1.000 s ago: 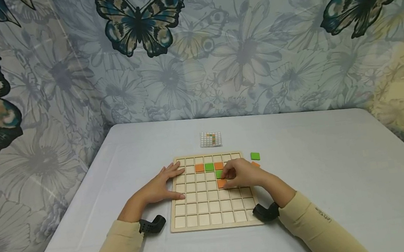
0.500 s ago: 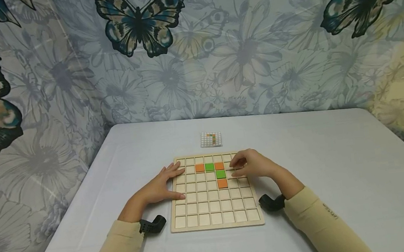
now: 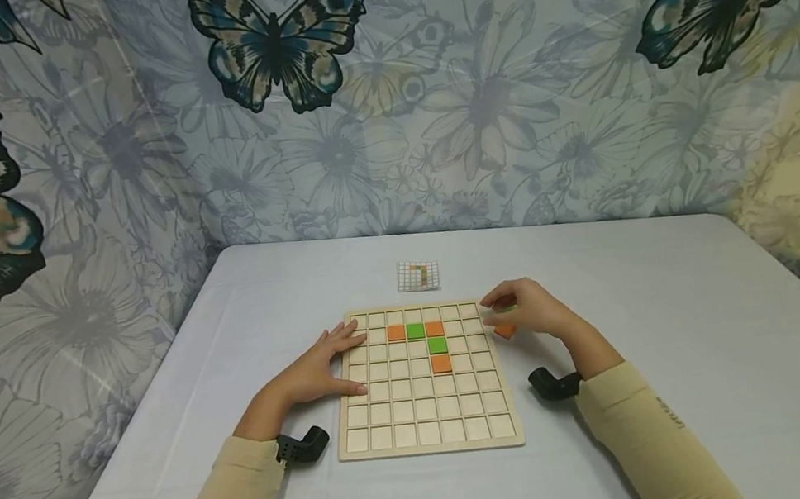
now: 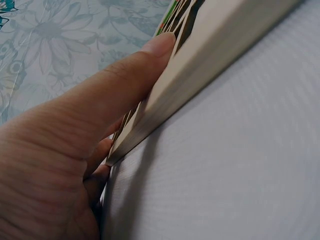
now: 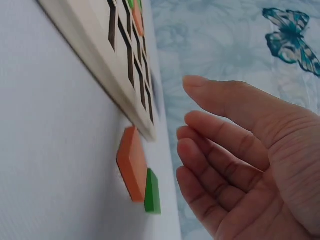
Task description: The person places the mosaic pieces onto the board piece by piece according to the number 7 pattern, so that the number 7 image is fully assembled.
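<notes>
At the left side of the wooden board [image 3: 403, 411], I see the left hand [image 3: 316, 370] spread and relaxed, thumb on the rim, clenching nothing. The one board lies flat on the worktop [image 3: 680, 332]; I count three orange tiles [image 3: 396, 333] and two green tiles [image 3: 415, 331] in its cells, a row of three with two more down from its right end. One small gridded card [image 3: 417, 276] lies beyond the far edge. Just past the right edge lie one loose orange tile [image 5: 131, 162] and one loose green tile [image 5: 152, 192], squarish, so no long axis guides me. They sit beneath the right hand [image 3: 524, 307], much the nearer; it is released, fingers gently bent, thumb apart.
</notes>
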### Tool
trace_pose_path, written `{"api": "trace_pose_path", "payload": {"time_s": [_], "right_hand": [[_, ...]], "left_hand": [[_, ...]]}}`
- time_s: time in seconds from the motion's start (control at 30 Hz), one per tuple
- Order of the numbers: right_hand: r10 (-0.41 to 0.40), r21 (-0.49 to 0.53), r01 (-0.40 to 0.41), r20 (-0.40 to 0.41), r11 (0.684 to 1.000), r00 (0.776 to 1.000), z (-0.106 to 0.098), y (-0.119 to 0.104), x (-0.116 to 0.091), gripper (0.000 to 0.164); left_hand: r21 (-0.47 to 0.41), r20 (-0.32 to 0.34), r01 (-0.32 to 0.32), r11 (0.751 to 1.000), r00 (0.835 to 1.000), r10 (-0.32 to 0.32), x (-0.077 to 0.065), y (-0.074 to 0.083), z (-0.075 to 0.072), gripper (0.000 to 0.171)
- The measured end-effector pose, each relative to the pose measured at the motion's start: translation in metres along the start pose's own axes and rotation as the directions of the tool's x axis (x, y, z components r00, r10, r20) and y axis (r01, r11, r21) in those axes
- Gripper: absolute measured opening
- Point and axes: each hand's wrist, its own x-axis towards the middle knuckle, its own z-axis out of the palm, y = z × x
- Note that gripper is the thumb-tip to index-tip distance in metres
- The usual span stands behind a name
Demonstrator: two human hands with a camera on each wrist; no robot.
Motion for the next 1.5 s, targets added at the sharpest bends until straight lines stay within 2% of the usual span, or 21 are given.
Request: {"api": "trace_pose_path", "payload": {"time_s": [0.17, 0.43, 0.73, 1.13, 1.37, 1.5], "right_hand": [[0.019, 0.000, -0.019, -0.034, 1.000, 0.999, -0.007, 0.008, -0.001, 0.037], [0.056, 0.032, -0.055, -0.049, 0.998, 0.997, -0.014, 0.023, -0.002, 0.041], [0.073, 0.023, -0.071, -0.103, 0.997, 0.992, -0.017, 0.030, -0.005, 0.042], [0.083, 0.020, -0.082, -0.074, 0.996, 0.994, -0.015, 0.035, -0.003, 0.038], [0.113, -0.020, -0.115, -0.093, 0.993, 0.989, -0.014, 0.039, -0.003, 0.035], [0.097, -0.028, -0.100, -0.105, 0.995, 0.990, -0.013, 0.040, -0.003, 0.032]], "left_hand": [[0.015, 0.005, 0.017, 1.000, 1.000, -0.017, 0.001, 0.001, 0.000, 0.088], [0.014, 0.008, 0.005, 1.000, 1.000, -0.005, 0.000, 0.000, 0.000, 0.087], [0.018, 0.008, 0.028, 0.999, 1.000, -0.028, 0.002, 0.000, 0.000, 0.088], [0.012, 0.010, 0.032, 0.999, 0.999, -0.032, 0.000, 0.002, 0.000, 0.088], [0.001, 0.011, 0.030, 1.000, 0.999, -0.030, -0.001, 0.003, 0.000, 0.087], [0.014, 0.012, 0.033, 0.999, 0.999, -0.033, -0.001, 0.003, 0.000, 0.087]]}}
